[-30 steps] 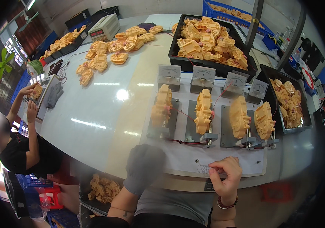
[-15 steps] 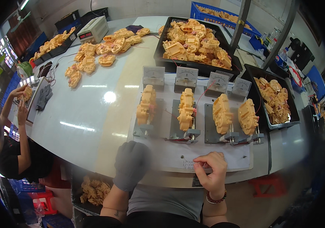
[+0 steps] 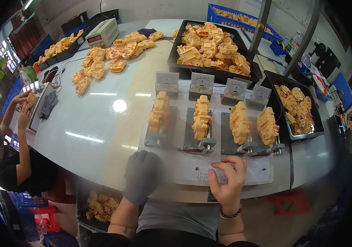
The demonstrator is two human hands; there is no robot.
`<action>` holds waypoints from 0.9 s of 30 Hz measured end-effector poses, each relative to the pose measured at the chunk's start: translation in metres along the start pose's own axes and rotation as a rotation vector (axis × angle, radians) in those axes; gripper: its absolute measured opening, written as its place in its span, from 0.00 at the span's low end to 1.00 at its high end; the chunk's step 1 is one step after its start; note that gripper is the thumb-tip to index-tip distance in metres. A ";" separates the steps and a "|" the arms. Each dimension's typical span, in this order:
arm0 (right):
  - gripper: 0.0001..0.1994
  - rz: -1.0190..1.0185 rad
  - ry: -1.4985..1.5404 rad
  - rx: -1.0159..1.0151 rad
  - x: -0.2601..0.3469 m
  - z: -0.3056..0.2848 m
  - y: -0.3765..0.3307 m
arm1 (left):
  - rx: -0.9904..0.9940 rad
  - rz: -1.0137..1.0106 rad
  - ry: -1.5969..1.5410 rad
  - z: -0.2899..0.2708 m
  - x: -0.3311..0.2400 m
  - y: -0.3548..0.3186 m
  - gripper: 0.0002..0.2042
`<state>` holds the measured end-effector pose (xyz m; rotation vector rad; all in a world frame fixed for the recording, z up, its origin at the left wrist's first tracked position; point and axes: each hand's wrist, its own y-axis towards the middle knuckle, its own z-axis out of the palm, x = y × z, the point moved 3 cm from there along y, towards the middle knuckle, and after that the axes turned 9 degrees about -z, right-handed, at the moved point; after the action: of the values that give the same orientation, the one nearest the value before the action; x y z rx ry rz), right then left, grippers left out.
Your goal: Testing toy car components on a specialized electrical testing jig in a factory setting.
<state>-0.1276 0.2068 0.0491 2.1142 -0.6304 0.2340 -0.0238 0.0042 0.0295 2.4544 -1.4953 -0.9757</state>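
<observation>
My left hand, in a grey glove, is curled into a fist at the table's near edge; whatever its fingers may hold is hidden, and the picture is hazy there. My bare right hand is open over the white sheet, thumb and fingers apart with nothing between them. Beyond both hands stand several yellow plastic housings, upright on grey test fixtures: a left one, a second, a third and a right one. Neither hand touches them. Behind them is a row of analog meters.
A black tray heaped with housings stands behind the meters, another black tray at right. Loose housings lie far left near a power supply. A co-worker's hands hold a housing at left. A red stool is below right.
My right hand has opened, its fingers spreading from a loose curl, and has risen slightly. My left hand stays nearly in place. The fixtures and housings have not moved.
</observation>
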 end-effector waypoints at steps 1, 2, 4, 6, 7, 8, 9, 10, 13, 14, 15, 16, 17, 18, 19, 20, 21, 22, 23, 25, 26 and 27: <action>0.08 -0.022 -0.011 -0.019 0.004 0.001 0.002 | -0.001 -0.023 0.011 0.001 0.001 0.001 0.06; 0.11 -0.026 -0.001 -0.079 0.009 0.000 0.003 | -0.008 -0.002 -0.011 0.002 0.000 0.001 0.06; 0.13 -0.023 -0.003 -0.134 0.017 -0.002 0.006 | -0.040 0.000 -0.006 0.002 0.000 0.001 0.06; 0.17 0.001 0.158 -0.190 0.020 0.000 0.013 | -0.036 0.016 -0.018 0.003 -0.001 0.000 0.06; 0.17 -0.011 0.158 -0.202 0.020 0.004 0.019 | -0.036 0.010 -0.010 0.003 -0.001 0.000 0.06; 0.17 -0.024 0.186 -0.182 0.020 0.008 0.026 | -0.033 -0.002 0.011 0.003 -0.001 0.000 0.06; 0.18 -0.030 0.226 -0.168 0.021 0.011 0.033 | -0.032 0.006 -0.005 0.002 -0.001 0.000 0.06; 0.18 -0.035 0.208 -0.161 0.023 0.011 0.038 | -0.031 0.006 -0.005 0.002 -0.001 0.000 0.06; 0.16 -0.065 0.267 -0.139 0.034 0.002 0.046 | -0.033 0.019 -0.009 0.002 -0.002 0.001 0.06; 0.14 -0.116 0.283 -0.051 0.043 -0.008 0.041 | -0.035 0.028 0.013 0.002 -0.002 0.001 0.06; 0.12 -0.169 0.302 0.036 0.052 -0.017 0.037 | -0.033 0.028 -0.011 0.003 -0.002 0.002 0.06; 0.12 -0.163 0.304 0.041 0.055 -0.023 0.032 | -0.037 0.021 -0.018 0.003 -0.002 0.002 0.06; 0.11 -0.176 0.366 0.130 0.059 -0.026 0.027 | -0.035 0.009 -0.005 0.003 -0.002 0.001 0.06; 0.10 -0.210 0.425 0.224 0.062 -0.027 0.021 | -0.034 0.004 -0.008 0.002 -0.001 0.001 0.06; 0.09 -0.200 0.436 0.218 0.056 -0.022 0.019 | -0.034 0.006 -0.015 0.003 -0.001 0.001 0.06; 0.09 -0.196 0.446 0.226 0.050 -0.016 0.017 | -0.025 -0.010 -0.007 0.003 0.000 0.001 0.06; 0.09 -0.183 0.373 0.208 0.042 -0.010 0.016 | -0.018 -0.024 -0.012 0.003 0.000 0.000 0.06; 0.09 -0.158 0.296 0.194 0.034 -0.004 0.015 | -0.026 -0.013 -0.012 0.003 0.000 0.000 0.06; 0.09 -0.143 0.309 0.219 0.028 -0.001 0.013 | -0.026 -0.017 -0.022 0.003 0.000 0.000 0.06; 0.08 -0.170 0.364 0.206 0.021 0.007 0.012 | -0.038 -0.015 -0.023 0.003 0.000 0.000 0.06; 0.08 -0.176 0.407 0.197 0.019 0.010 0.012 | -0.041 -0.014 -0.021 0.003 0.000 0.000 0.06; 0.08 -0.178 0.402 0.201 0.017 0.015 0.011 | -0.035 -0.015 -0.014 0.003 0.000 0.000 0.06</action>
<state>-0.1200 0.1837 0.0552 2.2109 -0.1860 0.6248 -0.0256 0.0046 0.0276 2.4436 -1.4533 -1.0148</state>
